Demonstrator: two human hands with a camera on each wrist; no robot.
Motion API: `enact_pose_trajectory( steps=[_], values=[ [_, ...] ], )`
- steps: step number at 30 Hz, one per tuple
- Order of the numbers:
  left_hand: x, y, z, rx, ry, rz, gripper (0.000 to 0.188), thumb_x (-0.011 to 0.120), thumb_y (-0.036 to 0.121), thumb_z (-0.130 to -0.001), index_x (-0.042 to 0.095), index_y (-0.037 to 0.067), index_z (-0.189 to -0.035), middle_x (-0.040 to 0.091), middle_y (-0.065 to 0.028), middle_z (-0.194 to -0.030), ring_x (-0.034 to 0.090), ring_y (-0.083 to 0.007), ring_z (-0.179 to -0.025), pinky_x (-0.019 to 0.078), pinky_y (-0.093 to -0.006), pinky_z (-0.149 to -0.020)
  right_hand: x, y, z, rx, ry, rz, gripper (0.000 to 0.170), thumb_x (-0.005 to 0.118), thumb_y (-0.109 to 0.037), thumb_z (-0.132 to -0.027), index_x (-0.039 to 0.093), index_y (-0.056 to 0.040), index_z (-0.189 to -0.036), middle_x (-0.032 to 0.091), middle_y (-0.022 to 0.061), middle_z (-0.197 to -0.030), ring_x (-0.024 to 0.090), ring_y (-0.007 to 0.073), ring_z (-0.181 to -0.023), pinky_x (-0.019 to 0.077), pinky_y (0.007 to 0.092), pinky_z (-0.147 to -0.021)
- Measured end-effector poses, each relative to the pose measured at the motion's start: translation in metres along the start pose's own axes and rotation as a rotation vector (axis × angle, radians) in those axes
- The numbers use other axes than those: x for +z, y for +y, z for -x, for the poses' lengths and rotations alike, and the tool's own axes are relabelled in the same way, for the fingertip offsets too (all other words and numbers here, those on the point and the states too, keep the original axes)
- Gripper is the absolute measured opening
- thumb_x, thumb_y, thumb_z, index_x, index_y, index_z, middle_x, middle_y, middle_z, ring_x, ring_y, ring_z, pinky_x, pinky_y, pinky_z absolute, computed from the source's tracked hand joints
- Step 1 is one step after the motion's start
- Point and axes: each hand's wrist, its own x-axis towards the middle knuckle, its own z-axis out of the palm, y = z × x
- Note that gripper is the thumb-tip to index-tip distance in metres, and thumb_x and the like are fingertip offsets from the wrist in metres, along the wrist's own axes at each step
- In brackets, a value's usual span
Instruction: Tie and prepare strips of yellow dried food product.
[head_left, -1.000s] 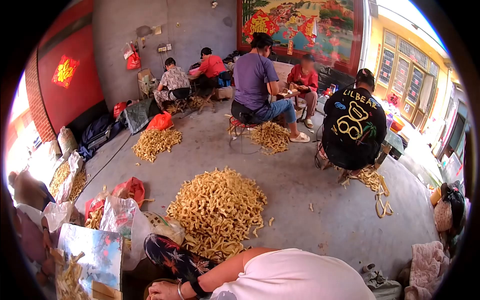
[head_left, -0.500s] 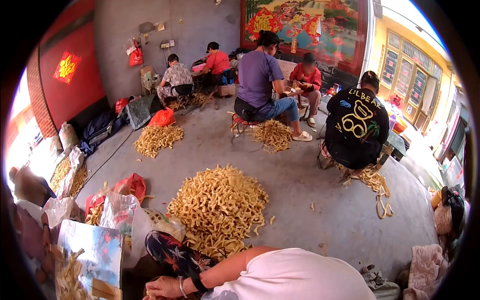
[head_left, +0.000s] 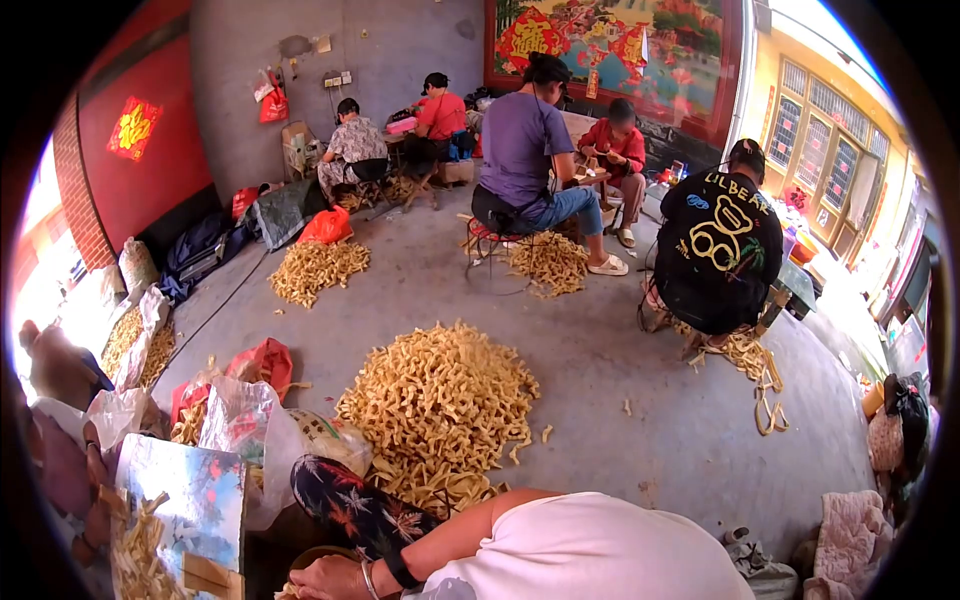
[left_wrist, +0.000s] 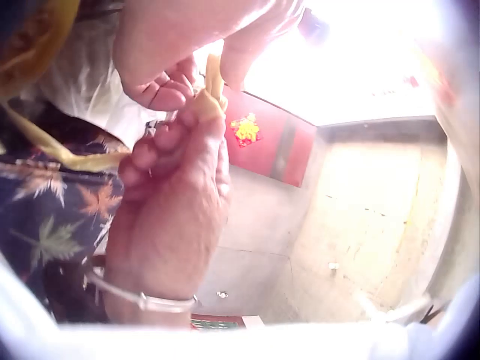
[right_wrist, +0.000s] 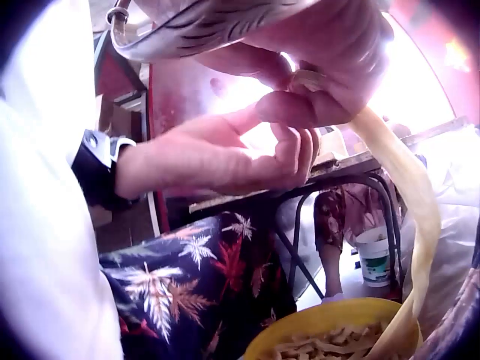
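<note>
A long pale yellow strip [right_wrist: 409, 180] runs through my right hand [right_wrist: 330, 52], its tail hanging into a yellow basin [right_wrist: 281, 330] of cut strips. In the left wrist view, my right hand, with a silver bracelet, pinches a folded part of the strip [left_wrist: 210, 101] between thumb and fingers. My left hand [left_wrist: 180, 37] meets it from above, thumb and curled fingers on either side of the strip's upright end. Seen from the right wrist, the left hand wears a black wristband. In the head view, the right hand is at the bottom edge; the left is hidden.
A large heap of short yellow knotted pieces [head_left: 440, 405] lies on the floor ahead. A picture-printed board [head_left: 185, 480] with loose strips stands left, beside plastic bags [head_left: 235, 425]. Several people sit on low stools farther off, with smaller heaps [head_left: 320, 270] near them.
The right hand shifts slightly at the bottom edge, and a pale bit of strip shows by its fingers. The room sits a little lower and farther right in the head view.
</note>
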Motion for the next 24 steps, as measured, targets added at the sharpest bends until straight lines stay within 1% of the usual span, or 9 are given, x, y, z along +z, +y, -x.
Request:
enact_pose_trajectory(
  steps=[3,6,8,10,12,13,16,20,24],
  values=[
    [0.051,0.018,0.020,0.237,0.058,-0.741,0.046,0.049,0.024,-0.097,0.049,-0.002,-0.135,0.052,-0.0255,-0.129,0.054,-0.0397,-0.114,0.0466,-0.0428,-0.094,0.017,0.005,0.006,-0.083,0.024,0.153,0.013,0.061,-0.016,-0.086,0.057,-0.0044,-0.090,0.063,0.0183,-0.076,0.065,0.0366,-0.068,0.0514,0.0443,-0.060],
    [0.028,0.006,0.014,0.198,0.119,-0.881,0.047,0.052,0.022,-0.095,0.050,0.000,-0.136,0.050,-0.0270,-0.133,0.054,-0.0398,-0.116,0.0474,-0.0449,-0.095,0.015,0.006,0.008,-0.077,-0.052,0.278,0.014,0.061,-0.017,-0.086,0.057,-0.0047,-0.092,0.063,0.0176,-0.084,0.065,0.0342,-0.072,0.0520,0.0436,-0.062],
    [0.020,-0.009,-0.001,0.035,0.265,-0.248,0.026,0.053,0.017,-0.099,0.056,0.001,-0.118,0.061,-0.0070,-0.110,0.059,-0.0166,-0.101,0.0496,-0.0305,-0.088,0.007,0.009,0.000,0.018,-0.001,0.098,0.024,0.061,-0.027,-0.086,0.058,-0.0045,-0.091,0.060,0.0141,-0.086,0.061,0.0316,-0.086,0.0493,0.0410,-0.076],
    [0.053,0.014,0.002,0.056,0.359,-0.496,0.021,0.053,0.011,-0.098,0.057,-0.003,-0.112,0.061,-0.0063,-0.107,0.057,-0.0139,-0.097,0.0473,-0.0261,-0.086,-0.010,-0.003,-0.013,0.139,-0.009,-0.095,0.035,0.062,-0.036,-0.086,0.062,-0.0029,-0.099,0.065,0.0167,-0.092,0.063,0.0352,-0.087,0.0509,0.0412,-0.076],
    [0.045,0.015,0.002,0.102,0.244,-0.667,0.019,0.058,0.004,-0.092,0.062,-0.002,-0.109,0.062,-0.0025,-0.095,0.054,-0.0098,-0.087,0.0469,-0.0250,-0.079,-0.003,0.005,-0.020,0.234,-0.297,-0.050,0.030,0.055,-0.033,-0.093,0.067,-0.0065,-0.098,0.068,0.0164,-0.096,0.066,0.0355,-0.088,0.0527,0.0421,-0.076],
    [0.044,0.016,0.003,-0.012,0.264,-0.579,0.022,0.058,0.004,-0.092,0.062,-0.002,-0.112,0.063,-0.0024,-0.099,0.056,-0.0093,-0.089,0.0469,-0.0240,-0.080,-0.004,0.008,-0.022,-0.021,-0.299,0.105,0.027,0.050,-0.027,-0.097,0.068,-0.0071,-0.096,0.068,0.0154,-0.096,0.067,0.0337,-0.088,0.0537,0.0399,-0.076],
    [0.052,0.018,0.006,-0.093,0.327,0.000,0.030,0.060,0.012,-0.095,0.057,-0.003,-0.121,0.064,-0.0046,-0.104,0.059,-0.0104,-0.093,0.0468,-0.0245,-0.084,-0.007,-0.006,-0.025,0.297,-0.150,-0.291,0.025,0.052,-0.023,-0.096,0.067,-0.0027,-0.095,0.068,0.0203,-0.087,0.068,0.0358,-0.080,0.0545,0.0412,-0.068],
    [0.036,0.016,0.011,-0.094,0.357,-0.074,0.013,0.061,0.010,-0.095,0.064,0.001,-0.104,0.064,0.0016,-0.084,0.047,-0.0017,-0.063,0.0346,-0.0166,-0.055,-0.002,-0.007,-0.026,0.195,-0.092,-0.216,0.024,0.055,-0.020,-0.095,0.066,-0.0003,-0.090,0.067,0.0200,-0.079,0.067,0.0375,-0.074,0.0533,0.0417,-0.064],
    [0.044,0.021,0.016,-0.046,0.405,-0.155,0.008,0.062,0.010,-0.096,0.065,0.002,-0.098,0.061,0.0053,-0.081,0.047,0.0006,-0.066,0.0369,-0.0141,-0.058,0.011,0.002,-0.028,0.269,-0.092,-0.156,0.030,0.055,-0.025,-0.096,0.065,0.0010,-0.085,0.067,0.0183,-0.073,0.068,0.0315,-0.068,0.0532,0.0379,-0.059]
  ],
)
